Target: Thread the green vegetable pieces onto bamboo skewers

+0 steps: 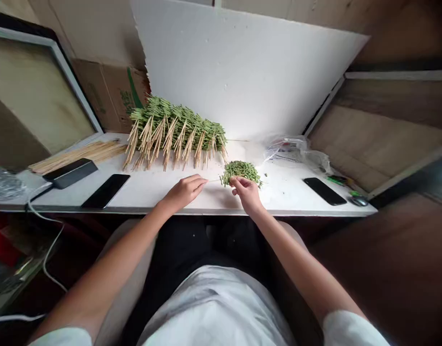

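My left hand (187, 190) pinches a thin wooden skewer (214, 180), which points right toward my other hand. My right hand (245, 191) is closed at the skewer's far end, at the near edge of a small heap of short green pieces (241, 169); its fingertips seem to pinch a green piece, too small to make out clearly. Behind, a long pile of green-loaded skewers (181, 122) lies stacked, with bare wooden ends fanned toward me.
Loose bare skewers (82, 154) lie at the left, near a dark box (72, 173) and a black phone (106, 191). Right of the heap are clear plastic bags (296, 149) and another phone (324, 191). A white board (242, 72) stands behind.
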The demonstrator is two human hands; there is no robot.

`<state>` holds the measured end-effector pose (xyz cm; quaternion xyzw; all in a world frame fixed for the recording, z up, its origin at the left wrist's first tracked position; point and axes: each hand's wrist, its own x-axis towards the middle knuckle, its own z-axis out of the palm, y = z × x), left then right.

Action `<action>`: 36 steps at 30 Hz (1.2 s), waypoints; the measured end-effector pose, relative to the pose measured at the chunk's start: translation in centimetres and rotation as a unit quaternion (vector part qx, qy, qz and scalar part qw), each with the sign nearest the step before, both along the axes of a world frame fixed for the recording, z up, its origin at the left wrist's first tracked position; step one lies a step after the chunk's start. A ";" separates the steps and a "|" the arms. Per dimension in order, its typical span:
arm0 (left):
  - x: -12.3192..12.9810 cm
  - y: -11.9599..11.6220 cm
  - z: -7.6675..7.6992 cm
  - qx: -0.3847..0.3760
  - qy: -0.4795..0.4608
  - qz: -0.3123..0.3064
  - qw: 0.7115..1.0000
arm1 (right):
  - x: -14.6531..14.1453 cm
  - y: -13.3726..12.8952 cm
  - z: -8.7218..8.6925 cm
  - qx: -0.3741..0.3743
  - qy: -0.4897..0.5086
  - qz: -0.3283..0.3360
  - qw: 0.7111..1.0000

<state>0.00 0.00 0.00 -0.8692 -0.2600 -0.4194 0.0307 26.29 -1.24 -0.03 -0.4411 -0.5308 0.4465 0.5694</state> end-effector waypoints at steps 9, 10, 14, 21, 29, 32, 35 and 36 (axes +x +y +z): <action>-0.4 -0.1 0.7 -0.026 -0.027 0.003 0.999 | 0.0 0.6 -0.3 0.007 0.006 0.004 1.000; -0.4 -0.1 0.7 -0.029 -0.030 0.006 0.999 | 0.0 0.7 -0.4 0.005 0.016 0.009 1.000; -0.5 0.0 0.5 -0.038 -0.035 0.012 0.999 | 0.1 1.0 -0.5 -0.005 0.074 0.023 0.997; -0.7 0.1 0.2 -0.037 -0.036 0.014 0.999 | -0.1 1.0 -0.2 -0.034 0.115 0.041 0.992; -1.3 0.4 0.4 -0.045 -0.035 0.042 0.998 | 2.8 2.3 1.1 -0.038 0.059 0.005 0.998; -1.8 0.7 0.3 -0.059 -0.030 0.061 0.996 | 5.0 3.1 1.9 -0.026 0.056 -0.048 0.997; -2.2 0.9 0.2 -0.064 -0.035 0.074 0.995 | 6.7 3.7 2.1 -0.014 0.034 -0.085 0.996; -2.3 0.9 0.2 -0.064 -0.036 0.078 0.994 | 7.0 3.9 2.0 -0.009 0.007 -0.095 0.995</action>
